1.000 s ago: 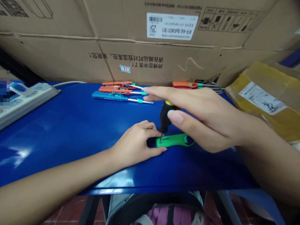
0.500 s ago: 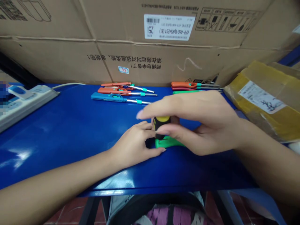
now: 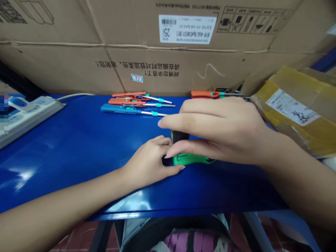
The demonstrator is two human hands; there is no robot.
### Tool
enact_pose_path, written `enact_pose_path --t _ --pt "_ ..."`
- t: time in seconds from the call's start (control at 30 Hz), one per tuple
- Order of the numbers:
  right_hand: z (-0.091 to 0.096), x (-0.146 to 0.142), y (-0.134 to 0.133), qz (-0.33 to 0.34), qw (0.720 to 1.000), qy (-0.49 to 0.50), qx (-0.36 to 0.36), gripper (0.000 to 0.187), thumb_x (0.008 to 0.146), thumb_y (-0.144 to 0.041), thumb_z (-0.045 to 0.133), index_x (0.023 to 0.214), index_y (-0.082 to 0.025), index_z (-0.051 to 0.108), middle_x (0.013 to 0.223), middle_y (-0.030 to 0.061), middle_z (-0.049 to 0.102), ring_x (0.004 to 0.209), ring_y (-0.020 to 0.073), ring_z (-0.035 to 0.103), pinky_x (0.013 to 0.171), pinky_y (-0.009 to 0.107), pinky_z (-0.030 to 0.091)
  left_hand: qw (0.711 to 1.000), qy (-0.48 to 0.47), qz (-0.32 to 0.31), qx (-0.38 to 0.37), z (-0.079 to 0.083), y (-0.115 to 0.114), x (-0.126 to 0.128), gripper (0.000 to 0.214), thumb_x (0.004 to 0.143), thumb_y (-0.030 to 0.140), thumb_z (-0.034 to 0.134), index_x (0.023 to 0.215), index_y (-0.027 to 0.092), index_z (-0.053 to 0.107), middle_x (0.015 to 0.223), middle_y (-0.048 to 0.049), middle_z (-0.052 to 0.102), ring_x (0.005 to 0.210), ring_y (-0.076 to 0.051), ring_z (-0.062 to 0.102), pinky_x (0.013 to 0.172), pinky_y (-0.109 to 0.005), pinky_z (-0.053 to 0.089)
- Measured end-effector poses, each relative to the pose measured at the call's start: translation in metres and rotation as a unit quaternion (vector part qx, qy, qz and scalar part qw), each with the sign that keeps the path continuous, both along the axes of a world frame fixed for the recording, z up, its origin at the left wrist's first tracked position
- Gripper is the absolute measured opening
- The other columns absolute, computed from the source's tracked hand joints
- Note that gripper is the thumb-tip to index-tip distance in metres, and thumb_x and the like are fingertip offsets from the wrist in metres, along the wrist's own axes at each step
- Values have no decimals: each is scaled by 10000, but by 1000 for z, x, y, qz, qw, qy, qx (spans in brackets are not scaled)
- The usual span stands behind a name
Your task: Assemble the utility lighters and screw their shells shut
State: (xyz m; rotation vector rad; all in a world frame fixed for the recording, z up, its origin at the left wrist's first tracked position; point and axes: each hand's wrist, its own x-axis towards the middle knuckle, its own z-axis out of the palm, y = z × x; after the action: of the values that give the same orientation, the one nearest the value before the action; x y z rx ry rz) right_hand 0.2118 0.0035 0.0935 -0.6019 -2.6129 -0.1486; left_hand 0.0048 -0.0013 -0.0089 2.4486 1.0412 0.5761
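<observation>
A: Step in hand?

B: Screwdriver work on the green lighter [image 3: 193, 159]. It lies flat on the blue surface [image 3: 78, 140], near the front edge. Left hand [image 3: 151, 161] pinches the lighter's left end, thumb and curled fingers pressing it down. Right hand [image 3: 223, 129] is closed round the screwdriver [image 3: 180, 136], fingers laid together over its black handle. Tool stands upright on the lighter body; tip hidden.

A: Next move calls for?

B: Judgement: steady downward pressure, tip seated, lighter pinned against twisting.

A: Legible writing?

B: Cardboard box [image 3: 65, 56] behind, white label [image 3: 187, 29] inverted: "KFR-46G/BpR3AES1 (B1)", "25". Small sticker [image 3: 137, 78]: "32". Yellow parcel [image 3: 309, 129] label unreadable.
</observation>
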Motion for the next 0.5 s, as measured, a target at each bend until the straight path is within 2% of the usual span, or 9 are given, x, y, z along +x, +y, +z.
enact_pose_path --t 0.1,0.17,0.23,0.3,0.37,0.43,0.5 --pt "1 1 1 30 999 3 -39 370 1056 -280 384 1376 -219 561 1294 52 676 1205 177 634 950 319 542 999 -30 -28 -7 -1 0 0 233 848 368 747 1040 236 742 1105 -39 727 1016 -253 677 898 -401 554" --pt "1 2 3 50 997 12 -61 367 1041 -216 402 1369 -222 566 1290 46 678 1181 163 642 957 311 536 999 -35 -28 -10 -1 0 0 267 857 377 741 1078 228 736 1155 -49 719 1061 -262 671 926 -409 548" --pt "1 3 4 44 998 20 -40 290 1042 -286 452 1259 -229 635 1167 30 714 1072 158 678 874 289 552 1000 -13 -9 -5 -1 0 0 287 857 432 736 1040 210 748 1126 -70 720 1050 -281 670 894 -418 554" --pt "0 3 5 23 1000 19 3 306 1038 -408 468 1163 -221 675 1062 25 725 1000 168 696 798 284 554 1000 6 3 2 -1 0 0 306 852 476 731 978 198 760 1037 -79 722 987 -288 675 829 -418 559" --pt "-1 4 6 19 1000 10 9 352 1048 -417 434 1218 -205 658 1098 38 724 1053 182 691 820 294 552 1000 0 -7 2 -2 0 0 292 854 465 730 987 207 761 994 -66 721 953 -278 675 820 -415 555" --pt "-1 5 6 45 999 7 -30 355 1061 -309 404 1340 -191 588 1229 48 700 1174 171 649 921 294 533 999 -21 -23 -1 -2 0 -1 278 858 426 735 1047 223 751 1039 -51 724 975 -266 674 863 -417 548" --pt "0 5 5 67 995 10 -70 334 1056 -237 410 1342 -191 576 1270 38 689 1212 143 626 976 273 509 999 -33 -24 -5 -2 0 -1 276 856 396 741 1069 220 741 1081 -51 723 1006 -265 672 875 -410 544"
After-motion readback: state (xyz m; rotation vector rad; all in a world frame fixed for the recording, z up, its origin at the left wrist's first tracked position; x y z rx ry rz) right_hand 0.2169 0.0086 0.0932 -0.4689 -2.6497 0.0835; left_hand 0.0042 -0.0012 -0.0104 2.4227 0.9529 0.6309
